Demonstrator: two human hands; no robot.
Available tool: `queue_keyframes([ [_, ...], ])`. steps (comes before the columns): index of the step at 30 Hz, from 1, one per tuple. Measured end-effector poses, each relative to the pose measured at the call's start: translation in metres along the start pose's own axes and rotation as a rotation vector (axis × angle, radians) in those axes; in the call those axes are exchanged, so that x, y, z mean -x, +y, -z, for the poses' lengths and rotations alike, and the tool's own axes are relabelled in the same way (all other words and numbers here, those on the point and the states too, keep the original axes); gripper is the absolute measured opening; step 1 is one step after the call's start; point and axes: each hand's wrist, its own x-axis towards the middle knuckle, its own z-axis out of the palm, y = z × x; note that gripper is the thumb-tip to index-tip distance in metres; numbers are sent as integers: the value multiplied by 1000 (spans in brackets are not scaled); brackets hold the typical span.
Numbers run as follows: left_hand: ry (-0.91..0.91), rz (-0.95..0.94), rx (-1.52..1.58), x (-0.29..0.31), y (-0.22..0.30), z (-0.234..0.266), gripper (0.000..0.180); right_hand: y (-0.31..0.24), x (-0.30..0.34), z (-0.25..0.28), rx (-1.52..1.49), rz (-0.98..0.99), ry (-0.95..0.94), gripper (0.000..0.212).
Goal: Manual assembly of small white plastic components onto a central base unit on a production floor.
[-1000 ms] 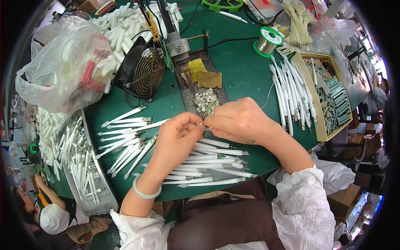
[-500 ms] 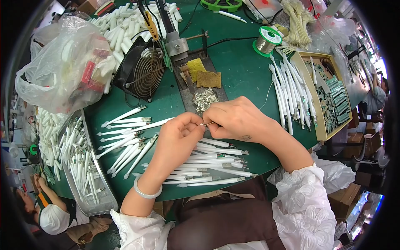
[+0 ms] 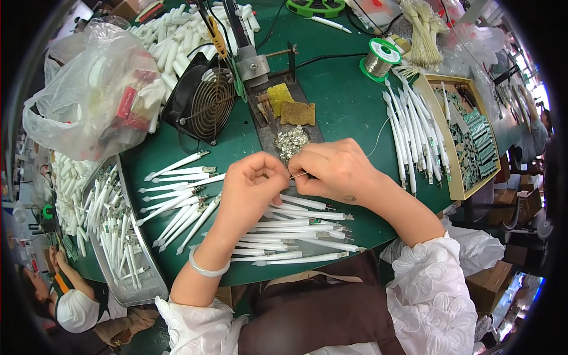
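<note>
My left hand (image 3: 254, 183), with a pale bangle at its wrist, is closed, its thumb and forefinger pinched together. My right hand (image 3: 334, 168) is also closed, in a pinch just beside it. A thin wire (image 3: 300, 174) runs between the two sets of fingertips; its far end is hidden in my right fingers. A white stick (image 3: 214, 179) passes behind my left hand, and I cannot tell whether that hand touches it. Below my hands lie several white flame-tipped sticks (image 3: 313, 215) with small metal and green parts at their ends. More such sticks (image 3: 171, 177) lie to the left.
Behind my hands a dark stand (image 3: 307, 133) carries sponges and solder scraps. A small fan (image 3: 204, 106), a clear plastic bag (image 3: 89, 94) and a metal tray (image 3: 155, 290) of sticks stand left. Rightward are a solder spool (image 3: 387, 52) and a yellow box (image 3: 458, 192) of circuit boards.
My left hand has turned and shifted slightly left and up, covering more of the white stick behind it. The right hand stays nearly in place, still pinching.
</note>
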Motion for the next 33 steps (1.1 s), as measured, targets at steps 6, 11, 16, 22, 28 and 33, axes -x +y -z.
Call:
queue_keyframes([
  [6,43,-80,-35,-5,-4,3,3,-1,-1,-3,33,65,88,20],
  [11,54,-43,79,-14,-4,3,5,0,-2,-7,-109,-114,157,16],
  [16,64,-53,124,-17,-8,2,6,-3,-3,0,-218,-284,87,15],
  [22,96,-96,81,-15,-6,-3,7,-8,-9,3,-382,-582,18,15],
  [28,109,-132,61,-17,-9,-3,8,-7,-10,2,-402,-588,1,14],
  [33,106,-107,48,-21,-6,2,8,-4,-10,0,-507,-652,41,12],
])
